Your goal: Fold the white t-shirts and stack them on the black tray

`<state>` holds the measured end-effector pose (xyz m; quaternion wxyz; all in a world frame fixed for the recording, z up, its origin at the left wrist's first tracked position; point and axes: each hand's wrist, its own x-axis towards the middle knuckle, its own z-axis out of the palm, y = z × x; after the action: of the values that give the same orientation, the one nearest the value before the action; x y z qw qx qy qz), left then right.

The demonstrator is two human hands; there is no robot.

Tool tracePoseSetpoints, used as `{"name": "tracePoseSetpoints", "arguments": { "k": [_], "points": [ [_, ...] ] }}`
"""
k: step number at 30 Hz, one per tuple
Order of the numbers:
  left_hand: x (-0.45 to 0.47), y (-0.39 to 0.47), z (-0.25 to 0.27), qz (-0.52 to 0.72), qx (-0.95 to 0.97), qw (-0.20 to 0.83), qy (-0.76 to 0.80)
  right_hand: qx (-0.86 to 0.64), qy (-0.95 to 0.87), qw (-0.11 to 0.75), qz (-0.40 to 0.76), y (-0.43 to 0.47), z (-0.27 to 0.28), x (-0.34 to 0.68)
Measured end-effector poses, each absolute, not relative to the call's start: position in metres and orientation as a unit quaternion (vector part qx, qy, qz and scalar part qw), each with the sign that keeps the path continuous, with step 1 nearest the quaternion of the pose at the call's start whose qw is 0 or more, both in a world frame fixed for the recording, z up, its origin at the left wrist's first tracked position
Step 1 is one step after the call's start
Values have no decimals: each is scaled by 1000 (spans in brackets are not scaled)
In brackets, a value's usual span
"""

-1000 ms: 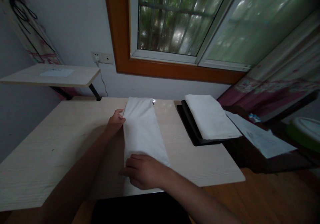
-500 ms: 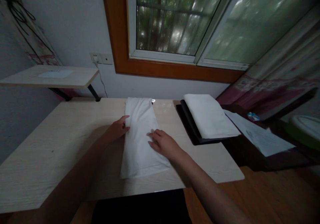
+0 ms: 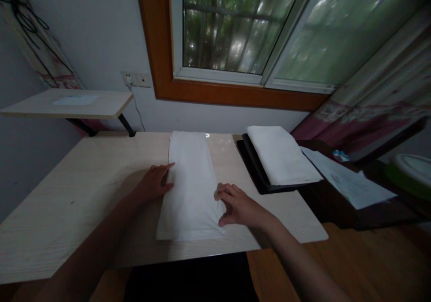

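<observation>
A folded white cloth lies lengthwise on the pale wooden desk, its near end wider than its far end. My left hand rests at the cloth's left edge, index finger and thumb apart, fingertips touching the fabric. At the right edge, lower down, is my right hand, its fingers curved and spread from the thumb, tips against the cloth's border. Small wrinkles show in the fabric near the right fingertips.
To the right, black folded items lie under another folded white cloth. A raised shelf with a paper sheet stands at the back left. Beyond the desk's right side is a dark surface with a large paper. A window is behind.
My right hand has moved right and nearer to me, from on top of the cloth to its right edge. My left hand slid slightly nearer. The cloth looks smoother and straighter.
</observation>
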<state>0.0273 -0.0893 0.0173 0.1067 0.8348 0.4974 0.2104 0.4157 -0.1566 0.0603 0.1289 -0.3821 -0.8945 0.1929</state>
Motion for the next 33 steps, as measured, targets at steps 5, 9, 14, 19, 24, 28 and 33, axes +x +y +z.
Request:
{"name": "tracePoseSetpoints", "arguments": {
  "k": [5,9,14,19,24,28,33],
  "points": [
    [27,-100,15,199,847,74,487,-388,-897,89,195,-156,63,418],
    [29,-109,20,185,860,49,473,-404,-890,58,201,-158,65,418],
    [33,-114,33,203,868,26,453,-400,-890,49,213,-160,77,415],
    [43,-103,35,219,891,39,397,-382,-898,92,199,-144,86,399],
    [71,-89,23,219,881,14,420,-473,-855,196,87,-109,69,361],
    [94,-87,11,188,865,-11,466,-513,-830,216,43,-84,45,323],
    [97,-101,4,173,858,-26,483,-537,-825,170,42,-71,19,304]
  ]
}}
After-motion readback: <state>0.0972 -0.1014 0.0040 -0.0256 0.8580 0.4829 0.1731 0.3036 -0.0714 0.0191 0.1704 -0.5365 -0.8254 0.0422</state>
